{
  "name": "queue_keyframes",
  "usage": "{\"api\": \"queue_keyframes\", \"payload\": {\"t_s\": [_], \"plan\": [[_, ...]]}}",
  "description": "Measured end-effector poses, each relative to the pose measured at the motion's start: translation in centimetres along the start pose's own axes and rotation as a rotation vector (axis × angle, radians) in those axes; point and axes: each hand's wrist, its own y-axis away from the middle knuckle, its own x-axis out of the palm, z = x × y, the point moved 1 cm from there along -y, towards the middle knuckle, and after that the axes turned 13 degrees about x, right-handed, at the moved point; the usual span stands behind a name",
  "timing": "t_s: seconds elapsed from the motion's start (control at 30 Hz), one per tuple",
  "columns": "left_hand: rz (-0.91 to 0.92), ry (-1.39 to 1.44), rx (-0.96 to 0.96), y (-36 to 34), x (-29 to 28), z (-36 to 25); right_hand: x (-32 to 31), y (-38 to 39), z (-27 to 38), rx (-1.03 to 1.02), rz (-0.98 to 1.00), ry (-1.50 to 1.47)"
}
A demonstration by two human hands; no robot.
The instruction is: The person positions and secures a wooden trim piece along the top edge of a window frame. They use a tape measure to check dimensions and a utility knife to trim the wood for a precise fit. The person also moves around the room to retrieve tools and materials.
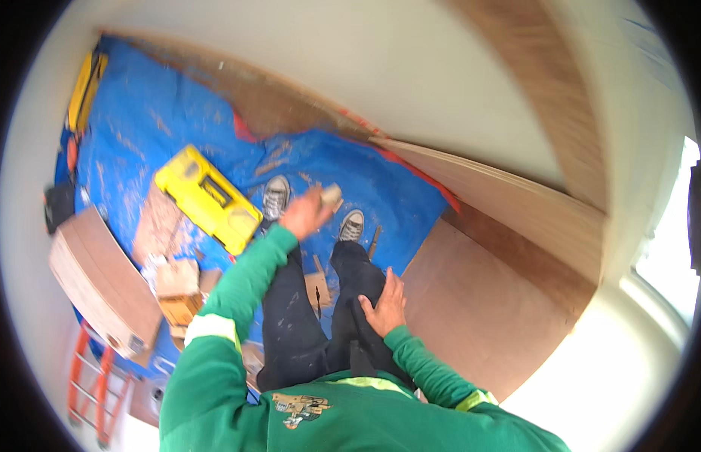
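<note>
My left hand (305, 214) reaches forward above the floor, slightly smeared by motion. Its fingers close around a small pale, tan-edged block (331, 194), whose exact kind I cannot make out. On my right thigh lies my right hand (387, 307), fingers extended and holding nothing. Below the left hand are my grey canvas shoes (276, 197) with white toes, standing on a blue tarp (200, 113). A yellow plastic tool case (209, 199) lies just left of that hand.
A long cardboard box (102, 279), smaller cartons (177, 279) and an orange ladder (102, 399) stand at the left. Wood scraps (317, 290) and dust litter the tarp. A pale wall with wooden panelling (509, 200) rises ahead and right, beside a brown board (479, 301) on the floor.
</note>
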Motion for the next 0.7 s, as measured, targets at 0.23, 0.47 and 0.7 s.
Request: {"api": "queue_keyframes", "payload": {"t_s": [0.23,0.47,0.7], "plan": [[0.254,0.73,-0.079,4.4,-9.5,-25.7,-12.7,5.1,6.4,-0.109,0.238,-0.582],[0.187,0.681,0.318,5.2,-12.3,-37.5,-21.1,14.0,2.4,0.622,-0.18,-1.373],[0.306,0.507,0.615,3.8,-8.1,-47.1,-25.3,14.9,4.7,0.184,-0.149,-2.281]]}}
